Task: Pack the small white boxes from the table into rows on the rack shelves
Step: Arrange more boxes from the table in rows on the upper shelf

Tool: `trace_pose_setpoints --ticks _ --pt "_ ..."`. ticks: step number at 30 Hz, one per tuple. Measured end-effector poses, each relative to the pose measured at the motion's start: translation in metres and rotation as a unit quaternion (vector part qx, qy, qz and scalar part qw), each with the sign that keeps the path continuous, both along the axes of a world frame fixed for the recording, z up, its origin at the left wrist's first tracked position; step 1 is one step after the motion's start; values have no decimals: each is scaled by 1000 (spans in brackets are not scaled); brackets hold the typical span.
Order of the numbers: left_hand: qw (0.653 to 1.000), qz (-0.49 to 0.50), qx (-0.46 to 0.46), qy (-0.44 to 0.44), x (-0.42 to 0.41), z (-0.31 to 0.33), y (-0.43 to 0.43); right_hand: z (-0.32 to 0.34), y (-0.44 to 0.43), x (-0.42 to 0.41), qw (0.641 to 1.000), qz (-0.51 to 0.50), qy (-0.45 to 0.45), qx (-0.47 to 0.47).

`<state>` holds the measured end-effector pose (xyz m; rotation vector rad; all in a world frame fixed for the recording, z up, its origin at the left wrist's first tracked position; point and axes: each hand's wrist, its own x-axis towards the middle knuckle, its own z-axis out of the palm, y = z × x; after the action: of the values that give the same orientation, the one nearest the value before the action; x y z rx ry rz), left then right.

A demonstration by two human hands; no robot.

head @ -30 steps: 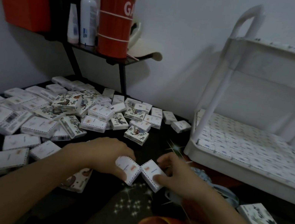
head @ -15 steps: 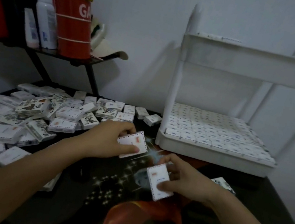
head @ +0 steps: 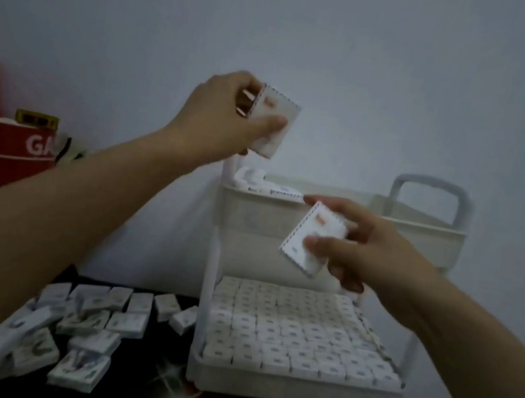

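White box (head: 274,121) pinched between the thumb and curled fingers of the left hand (head: 219,115), raised above the left corner of the rack (head: 207,294). Lower and further right, the right hand (head: 370,251) grips a second box (head: 311,241), tilted, in front of the top shelf (head: 421,236). A few boxes (head: 285,190) lie at that shelf's left end. The bottom shelf (head: 292,388) is packed with rows of boxes (head: 293,336). Loose boxes (head: 95,320) lie scattered on the dark desk (head: 136,382) left of the rack; a red cup (head: 12,150) stands further left.
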<state>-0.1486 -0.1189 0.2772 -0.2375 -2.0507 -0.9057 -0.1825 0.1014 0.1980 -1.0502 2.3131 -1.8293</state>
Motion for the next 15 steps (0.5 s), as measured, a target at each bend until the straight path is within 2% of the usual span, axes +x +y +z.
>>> trace_pose_setpoints --ticks 3,7,12,15 --pt "998 46 -36 18 -39 25 6 37 -6 -22 995 -67 35 -58" --pt "989 51 -107 -93 -89 28 8 64 -18 -55 984 -141 106 -37" --pt "947 96 -243 -189 -129 28 2 74 -32 -91 966 -213 146 16" --pt "909 91 -309 -263 -142 30 -4 75 -39 -106 948 -256 177 56"
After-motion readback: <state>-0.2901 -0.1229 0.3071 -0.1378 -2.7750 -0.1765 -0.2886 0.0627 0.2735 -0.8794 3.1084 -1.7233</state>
